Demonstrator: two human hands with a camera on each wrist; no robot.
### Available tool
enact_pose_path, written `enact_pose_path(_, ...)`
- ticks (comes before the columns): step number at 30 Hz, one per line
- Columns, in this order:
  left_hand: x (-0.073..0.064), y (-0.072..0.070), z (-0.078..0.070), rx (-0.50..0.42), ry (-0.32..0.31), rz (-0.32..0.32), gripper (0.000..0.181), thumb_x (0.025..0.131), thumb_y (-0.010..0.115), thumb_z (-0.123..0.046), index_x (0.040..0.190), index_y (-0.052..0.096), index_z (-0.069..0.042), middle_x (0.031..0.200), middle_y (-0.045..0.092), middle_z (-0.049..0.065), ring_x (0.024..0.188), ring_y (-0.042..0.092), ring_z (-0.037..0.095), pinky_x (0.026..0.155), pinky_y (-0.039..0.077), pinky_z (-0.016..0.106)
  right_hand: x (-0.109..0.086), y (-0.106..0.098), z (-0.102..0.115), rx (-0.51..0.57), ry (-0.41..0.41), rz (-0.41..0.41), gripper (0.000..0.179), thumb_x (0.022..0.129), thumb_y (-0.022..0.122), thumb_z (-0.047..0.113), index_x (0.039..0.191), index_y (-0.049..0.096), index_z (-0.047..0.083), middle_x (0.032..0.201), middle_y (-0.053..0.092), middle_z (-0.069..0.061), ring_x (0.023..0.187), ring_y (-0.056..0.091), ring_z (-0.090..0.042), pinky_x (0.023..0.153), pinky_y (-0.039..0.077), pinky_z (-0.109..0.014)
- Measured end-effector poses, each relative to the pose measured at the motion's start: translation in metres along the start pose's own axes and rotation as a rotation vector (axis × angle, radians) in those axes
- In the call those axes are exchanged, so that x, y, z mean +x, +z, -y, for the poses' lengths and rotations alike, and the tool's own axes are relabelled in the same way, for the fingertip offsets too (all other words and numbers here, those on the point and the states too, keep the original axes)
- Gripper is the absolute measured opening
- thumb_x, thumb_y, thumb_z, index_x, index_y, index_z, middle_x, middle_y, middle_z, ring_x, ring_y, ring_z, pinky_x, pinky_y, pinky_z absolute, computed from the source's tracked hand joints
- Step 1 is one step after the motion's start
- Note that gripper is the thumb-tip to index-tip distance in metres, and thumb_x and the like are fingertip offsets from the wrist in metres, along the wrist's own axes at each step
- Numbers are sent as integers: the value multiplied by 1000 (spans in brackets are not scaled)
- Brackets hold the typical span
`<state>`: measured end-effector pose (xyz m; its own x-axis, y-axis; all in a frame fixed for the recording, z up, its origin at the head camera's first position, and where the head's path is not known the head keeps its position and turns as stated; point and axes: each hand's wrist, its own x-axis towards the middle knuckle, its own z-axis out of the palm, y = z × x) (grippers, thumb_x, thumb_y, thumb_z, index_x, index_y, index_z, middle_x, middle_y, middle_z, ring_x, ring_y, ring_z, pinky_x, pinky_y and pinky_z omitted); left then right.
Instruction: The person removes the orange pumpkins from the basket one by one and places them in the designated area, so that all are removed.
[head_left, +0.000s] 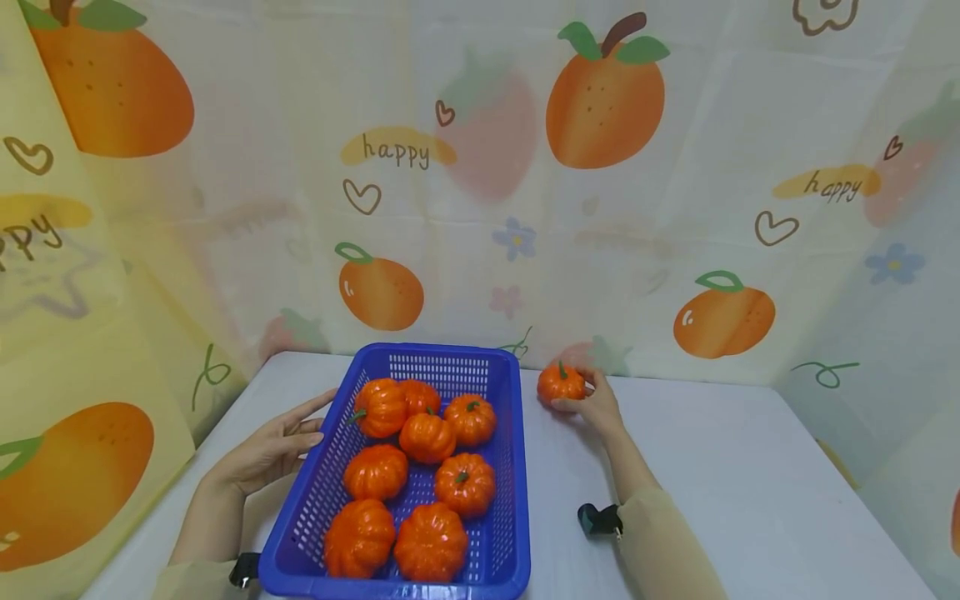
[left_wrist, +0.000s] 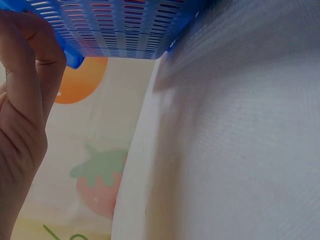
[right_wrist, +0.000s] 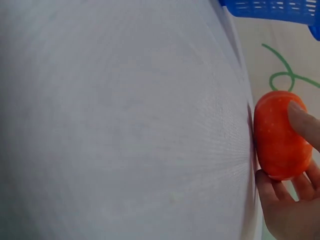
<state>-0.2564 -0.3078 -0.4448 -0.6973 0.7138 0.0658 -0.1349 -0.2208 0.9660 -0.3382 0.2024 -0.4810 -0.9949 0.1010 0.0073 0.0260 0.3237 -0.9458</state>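
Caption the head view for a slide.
Left hand at a basket of pumpkins, right hand gripping another pumpkin beside it.

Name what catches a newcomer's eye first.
Probably the glossy orange pumpkins in the blue basket, left of centre in the head view, the left hand beside it. To its right, near the far edge of the white table, the right hand holds a lone pumpkin.

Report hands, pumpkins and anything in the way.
Left hand at left side of basket; right hand gripping one pumpkin right of it. Eight more pumpkins inside. Basket wall between.
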Motion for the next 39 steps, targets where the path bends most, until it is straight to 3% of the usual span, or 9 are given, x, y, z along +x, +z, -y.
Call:
enact_pose_path(6,0,2,1,-1,-12,-33,66,103,30,5,160,8,-20,133,65,2,112,70,17,92,59,34,-1,-1,-1,-27,-6,17,79,80,79,10,146,35,3,154,37,-20,138,42,-42,120,34,-56)
enact_pose_path(14,-1,1,2,-19,5,14,65,103,27,5,160,5,-18,136,63,3,115,68,17,94,59,33,0,-2,2,-65,1,25,81,78,80,11,146,36,4,155,37,-21,139,41,-44,120,32,-57)
enact_pose_path(21,2,0,1,3,1,11,66,104,27,5,160,2,-17,135,63,3,113,69,17,93,59,33,0,-6,1,-104,16,37,82,79,79,13,148,35,6,156,36,-21,141,39,-45,121,30,-58)
enact_pose_path(39,0,1,0,-1,-10,-18,66,103,29,5,160,5,-18,135,64,2,112,70,17,92,59,34,-1,-7,6,-58,-5,49,78,82,78,19,148,37,9,156,38,-20,137,44,-43,119,36,-56)
